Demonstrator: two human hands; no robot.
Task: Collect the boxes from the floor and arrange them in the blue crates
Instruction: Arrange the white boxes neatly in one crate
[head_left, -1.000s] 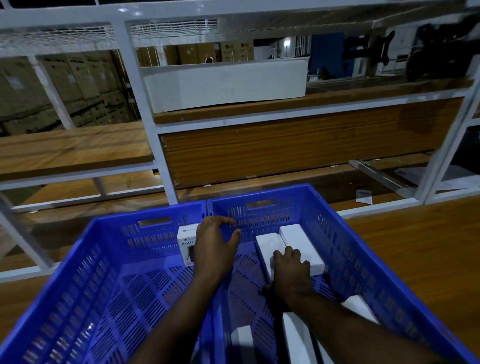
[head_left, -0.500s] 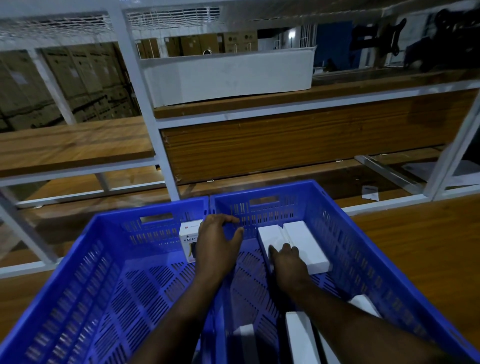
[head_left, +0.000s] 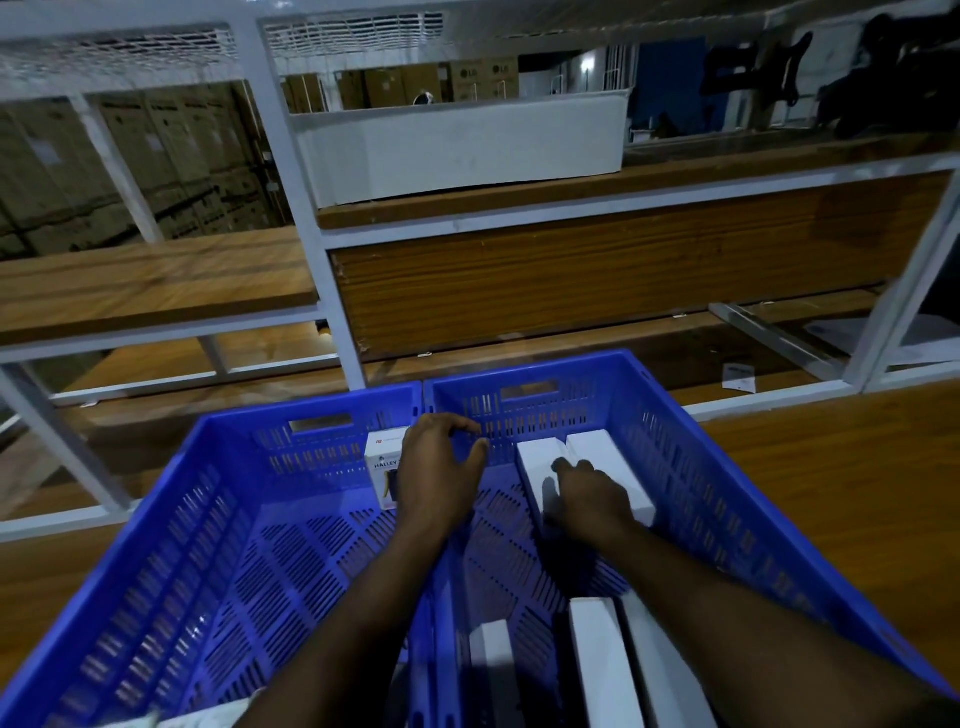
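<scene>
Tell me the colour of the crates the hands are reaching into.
Blue crates, with slotted walls; the head view shows it.

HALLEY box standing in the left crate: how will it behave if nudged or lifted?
The HALLEY box stands upright at the left crate's far wall, so it probably tips easily if pushed. Flat faces and crisp edges suggest stiff cardboard, unlikely to roll. The left hand covers much of it, so likely light.

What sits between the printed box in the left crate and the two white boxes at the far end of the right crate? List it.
In the head view, between the printed box and the two white boxes: the left hand, the crates' adjoining walls, then bare slotted floor of the right crate.
</scene>
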